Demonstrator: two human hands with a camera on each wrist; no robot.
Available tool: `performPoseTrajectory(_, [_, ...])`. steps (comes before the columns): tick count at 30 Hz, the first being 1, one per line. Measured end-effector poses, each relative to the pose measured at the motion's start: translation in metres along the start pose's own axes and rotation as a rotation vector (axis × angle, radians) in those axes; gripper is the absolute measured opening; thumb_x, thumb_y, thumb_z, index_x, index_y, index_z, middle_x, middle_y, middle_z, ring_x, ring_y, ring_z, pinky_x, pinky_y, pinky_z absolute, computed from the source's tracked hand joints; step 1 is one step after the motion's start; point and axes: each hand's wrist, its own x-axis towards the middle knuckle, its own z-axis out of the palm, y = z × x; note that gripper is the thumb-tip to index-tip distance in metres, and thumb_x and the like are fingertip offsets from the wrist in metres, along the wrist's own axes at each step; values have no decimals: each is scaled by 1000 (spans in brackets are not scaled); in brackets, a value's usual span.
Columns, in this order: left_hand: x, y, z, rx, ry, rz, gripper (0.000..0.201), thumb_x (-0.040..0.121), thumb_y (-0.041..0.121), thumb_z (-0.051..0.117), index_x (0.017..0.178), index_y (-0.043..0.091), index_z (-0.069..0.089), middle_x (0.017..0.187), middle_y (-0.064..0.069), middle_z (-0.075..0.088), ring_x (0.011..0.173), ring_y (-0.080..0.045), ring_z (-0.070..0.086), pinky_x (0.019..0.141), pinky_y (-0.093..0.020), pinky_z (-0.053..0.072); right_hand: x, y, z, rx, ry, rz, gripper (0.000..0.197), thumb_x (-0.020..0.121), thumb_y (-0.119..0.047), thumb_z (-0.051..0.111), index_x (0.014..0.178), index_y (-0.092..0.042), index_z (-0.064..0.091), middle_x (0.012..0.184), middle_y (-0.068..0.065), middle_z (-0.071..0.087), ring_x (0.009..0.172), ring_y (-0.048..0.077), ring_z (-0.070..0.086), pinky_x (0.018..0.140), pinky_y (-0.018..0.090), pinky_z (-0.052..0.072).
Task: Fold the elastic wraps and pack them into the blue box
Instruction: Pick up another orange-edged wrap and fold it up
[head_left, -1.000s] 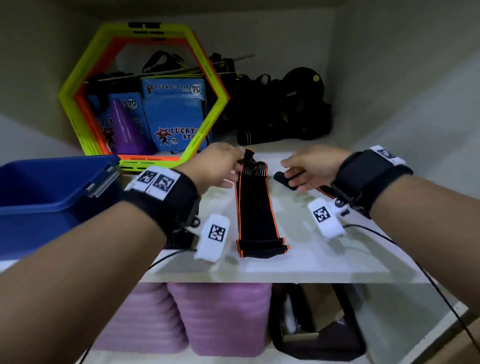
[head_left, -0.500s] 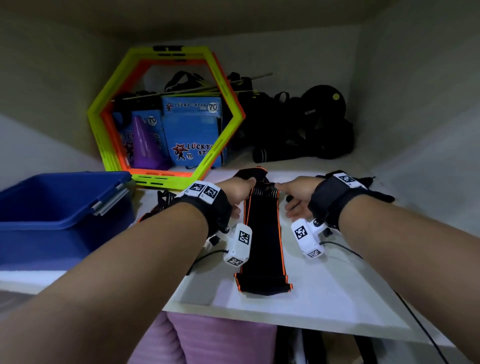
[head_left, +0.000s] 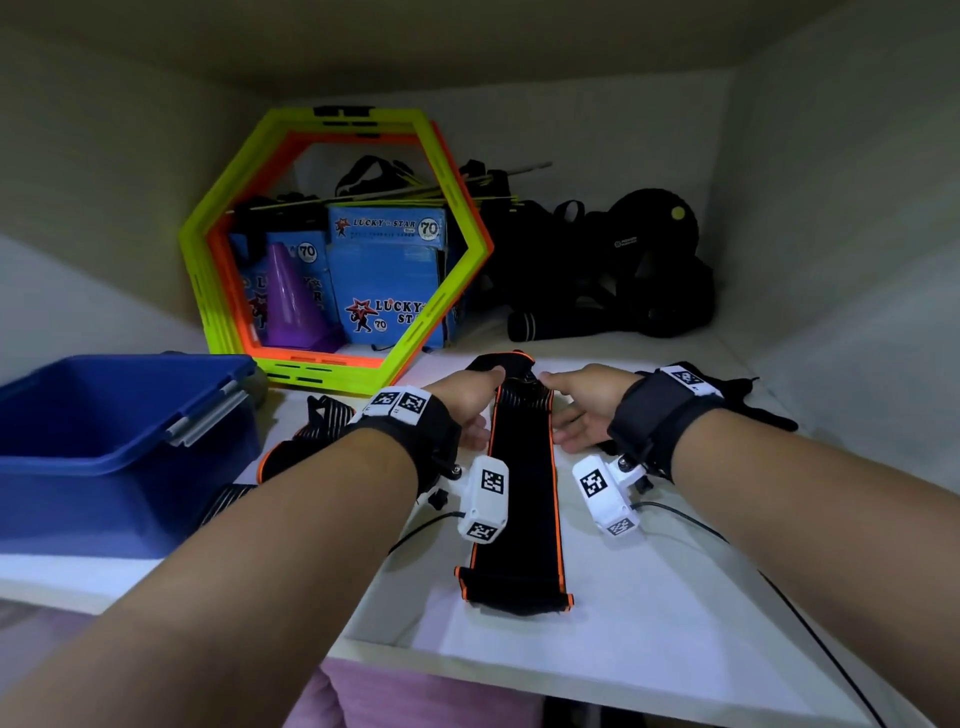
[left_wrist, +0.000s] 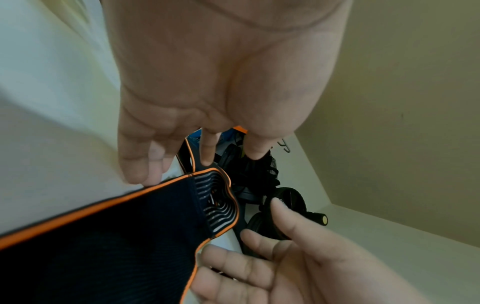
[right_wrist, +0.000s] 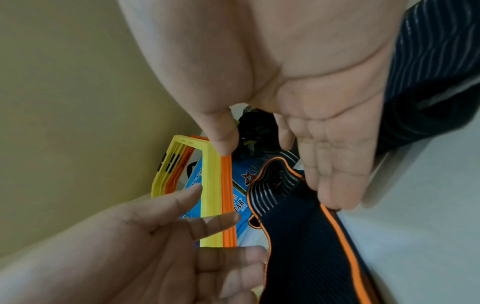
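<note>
Black orange-trimmed elastic wrap (head_left: 519, 493) lay flat on the white shelf (head_left: 649, 623), with the blue box (head_left: 104, 415) off left. Left hand (head_left: 467, 400) and right hand (head_left: 582, 402) flanked it, fingers relaxed, gripping nothing.

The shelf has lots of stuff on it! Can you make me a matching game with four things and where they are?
Things:
1. blue box
2. black wrap
3. purple cone
4. black bags

Places:
A. between the two hands
B. back right corner
C. left edge of the shelf
D. inside the hexagon frame

Pairs: 1-C, 2-A, 3-D, 4-B
</note>
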Motion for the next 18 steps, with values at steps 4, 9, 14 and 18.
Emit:
performPoseTrajectory(4, [-1,-2,-2,23,-21,15,56,97,61,40,124,14,53,95,-14,63,74,-25,62,84,-39,56,-3,2,-1,66,-9,3,46,95,-47,57,120,-9,53,114,21,60,86,34,59,88,50,53])
performPoseTrajectory(9, [-5,-7,-4,167,-13,-56,47,91,56,53,113,14,57,90,-12,62,66,-28,63,75,-36,58,-14,1,-5,-15,72,-17,34,97,-41,58,108,-11,47,113,19,63,103,32,66,87,48,56])
performPoseTrajectory(14, [-17,-11,0,189,-59,-50,39,98,40,53,121,9,51,81,-13,60,70,-33,72,87,-42,58,-33,11,8,-195,-21,37,35,98,-36,57,117,-6,52,105,20,65,95,34,66,91,45,55])
performPoseTrajectory(18, [-39,-13,-3,347,-61,31,25,102,29,45,110,8,56,85,-10,57,65,-26,61,65,-30,48,-46,18,18,-270,23,-15,32,97,-35,59,113,-7,59,103,14,63,85,30,62,89,44,55])
